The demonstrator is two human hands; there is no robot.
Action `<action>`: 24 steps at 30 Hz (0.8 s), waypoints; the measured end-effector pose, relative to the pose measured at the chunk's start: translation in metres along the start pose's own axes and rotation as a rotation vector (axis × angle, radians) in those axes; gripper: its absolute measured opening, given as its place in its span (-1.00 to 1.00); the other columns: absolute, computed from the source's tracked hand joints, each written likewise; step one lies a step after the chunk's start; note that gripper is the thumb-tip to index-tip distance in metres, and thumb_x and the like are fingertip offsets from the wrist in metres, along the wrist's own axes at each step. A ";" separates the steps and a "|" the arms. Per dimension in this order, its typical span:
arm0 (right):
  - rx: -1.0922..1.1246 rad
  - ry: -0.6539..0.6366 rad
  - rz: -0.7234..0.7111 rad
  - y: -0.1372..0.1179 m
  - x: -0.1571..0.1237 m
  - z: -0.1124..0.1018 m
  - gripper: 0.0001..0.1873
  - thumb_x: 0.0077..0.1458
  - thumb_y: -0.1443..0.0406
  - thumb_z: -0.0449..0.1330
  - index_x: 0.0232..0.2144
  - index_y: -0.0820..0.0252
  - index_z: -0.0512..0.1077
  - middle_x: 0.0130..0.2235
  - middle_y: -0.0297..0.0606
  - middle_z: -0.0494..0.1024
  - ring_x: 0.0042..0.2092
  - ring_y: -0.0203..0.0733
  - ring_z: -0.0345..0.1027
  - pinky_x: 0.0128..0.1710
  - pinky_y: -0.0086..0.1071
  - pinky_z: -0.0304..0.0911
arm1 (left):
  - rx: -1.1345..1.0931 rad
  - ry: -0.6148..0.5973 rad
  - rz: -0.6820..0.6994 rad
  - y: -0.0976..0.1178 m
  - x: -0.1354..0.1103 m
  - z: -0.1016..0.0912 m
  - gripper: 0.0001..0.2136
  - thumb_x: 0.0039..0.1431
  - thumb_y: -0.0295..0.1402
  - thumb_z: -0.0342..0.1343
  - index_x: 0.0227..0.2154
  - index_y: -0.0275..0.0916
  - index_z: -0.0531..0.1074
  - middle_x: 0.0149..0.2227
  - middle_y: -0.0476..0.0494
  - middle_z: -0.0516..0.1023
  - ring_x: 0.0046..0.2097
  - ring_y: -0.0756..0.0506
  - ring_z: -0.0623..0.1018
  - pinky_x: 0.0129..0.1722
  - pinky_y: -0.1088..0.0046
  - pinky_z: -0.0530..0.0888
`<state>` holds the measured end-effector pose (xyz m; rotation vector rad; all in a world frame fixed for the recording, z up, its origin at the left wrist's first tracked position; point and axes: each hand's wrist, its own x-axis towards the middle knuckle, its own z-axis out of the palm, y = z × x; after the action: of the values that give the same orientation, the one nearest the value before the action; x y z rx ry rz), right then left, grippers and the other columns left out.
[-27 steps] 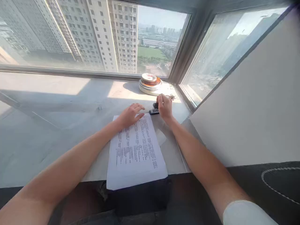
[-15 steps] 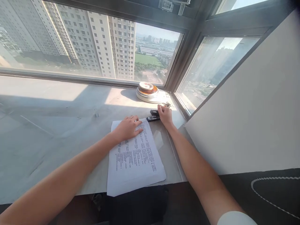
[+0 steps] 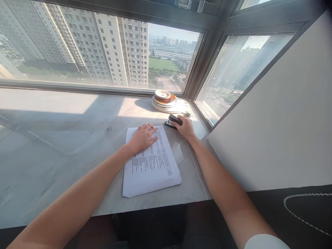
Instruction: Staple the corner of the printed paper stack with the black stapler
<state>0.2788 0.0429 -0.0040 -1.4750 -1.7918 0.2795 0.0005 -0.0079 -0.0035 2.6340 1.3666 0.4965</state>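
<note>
Printed sheets of paper (image 3: 153, 173) lie on the marble sill in front of me, with lines of small text. My left hand (image 3: 142, 137) rests flat on their upper part, fingers spread. Just beyond the paper's top right corner, my right hand (image 3: 185, 127) is wrapped round a black stapler (image 3: 175, 120). The stapler's front end points left and stands slightly apart from the paper. My fingers hide its rear part.
A stack of plates (image 3: 165, 102) stands in the window corner, with a small tangle of dark thin bits (image 3: 187, 114) beside it. Small scraps (image 3: 110, 128) lie left of the paper. The marble sill (image 3: 64, 155) ends at a front edge. A white wall (image 3: 272, 121) rises on the right.
The paper has moved away from me, off the front edge and wholly onto the sill, my left hand still on it. The stapler has shifted slightly away from me and off the paper's corner.
</note>
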 end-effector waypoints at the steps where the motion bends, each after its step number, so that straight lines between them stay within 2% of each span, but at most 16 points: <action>1: -0.009 0.050 0.053 0.001 0.000 0.000 -0.64 0.13 0.00 0.31 -0.43 0.12 0.37 -0.44 -0.32 0.42 -0.35 -0.16 0.24 -0.31 -0.32 0.10 | -0.016 0.007 0.000 0.000 0.000 0.001 -0.51 0.41 -0.12 -0.04 0.29 -0.19 0.40 0.22 -0.34 0.42 0.23 -0.38 0.36 0.24 -0.02 0.28; 5: 0.022 0.174 0.122 -0.001 0.000 0.000 -0.59 0.18 -0.01 0.25 -0.49 0.10 0.26 -0.50 -0.36 0.33 -0.40 -0.20 0.14 -0.36 -0.32 0.04 | -0.153 0.057 -0.013 -0.003 0.001 0.003 -0.55 0.38 -0.16 0.01 0.23 -0.20 0.42 0.19 -0.31 0.46 0.22 -0.36 0.38 0.25 -0.01 0.30; 9: 0.103 0.163 -0.006 -0.025 -0.007 -0.004 -0.62 0.18 0.04 0.28 -0.48 0.12 0.30 -0.48 -0.38 0.32 -0.40 -0.25 0.12 -0.34 -0.33 0.05 | -0.523 0.194 -0.152 -0.015 0.009 0.004 -0.72 0.34 -0.33 -0.05 -0.03 -0.21 0.50 0.02 -0.26 0.56 0.08 -0.27 0.50 0.14 0.06 0.41; 11: 0.177 0.051 -0.121 -0.043 -0.014 -0.004 -0.64 0.19 0.03 0.30 -0.44 0.15 0.36 -0.47 -0.38 0.34 -0.40 -0.26 0.15 -0.34 -0.35 0.07 | -0.807 0.332 -0.280 -0.024 0.013 0.003 -0.77 0.28 -0.38 -0.06 -0.19 -0.21 0.51 -0.08 -0.24 0.58 0.00 -0.23 0.54 0.07 0.11 0.46; 14: 0.290 -0.239 -0.307 -0.071 -0.029 0.001 -0.63 0.19 -0.01 0.31 -0.33 0.17 0.44 -0.41 -0.36 0.41 -0.37 -0.27 0.21 -0.32 -0.37 0.12 | -1.201 0.503 -0.385 -0.035 0.017 0.002 -0.82 0.17 -0.40 -0.01 -0.32 -0.22 0.51 -0.18 -0.19 0.57 -0.07 -0.17 0.56 0.02 0.18 0.50; 17: 0.337 -0.435 -0.428 -0.092 -0.041 0.012 -0.61 0.20 -0.03 0.32 -0.29 0.17 0.46 -0.35 -0.32 0.48 -0.33 -0.25 0.27 -0.29 -0.37 0.18 | -1.344 0.531 -0.377 -0.037 0.019 0.002 -0.83 0.11 -0.40 0.02 -0.37 -0.23 0.53 -0.24 -0.17 0.57 -0.12 -0.14 0.56 -0.02 0.22 0.51; 20: 0.327 -0.510 -0.486 -0.100 -0.046 0.022 -0.60 0.21 -0.05 0.32 -0.31 0.16 0.46 -0.35 -0.29 0.49 -0.32 -0.23 0.28 -0.28 -0.36 0.21 | -1.367 0.517 -0.375 -0.035 0.019 0.001 -0.82 0.11 -0.40 0.03 -0.39 -0.24 0.54 -0.26 -0.17 0.59 -0.17 -0.13 0.56 -0.05 0.23 0.51; 24: 0.271 -0.516 -0.480 -0.098 -0.047 0.028 -0.52 0.17 -0.14 0.31 -0.30 0.14 0.47 -0.34 -0.28 0.50 -0.31 -0.20 0.31 -0.26 -0.33 0.24 | -1.401 0.526 -0.395 -0.034 0.019 0.000 -0.83 0.08 -0.42 0.03 -0.40 -0.25 0.54 -0.28 -0.18 0.60 -0.20 -0.12 0.57 -0.05 0.22 0.50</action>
<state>0.1886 -0.0207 0.0173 -0.7882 -2.3383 0.6681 -0.0159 0.0276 -0.0080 1.1087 0.9382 1.4379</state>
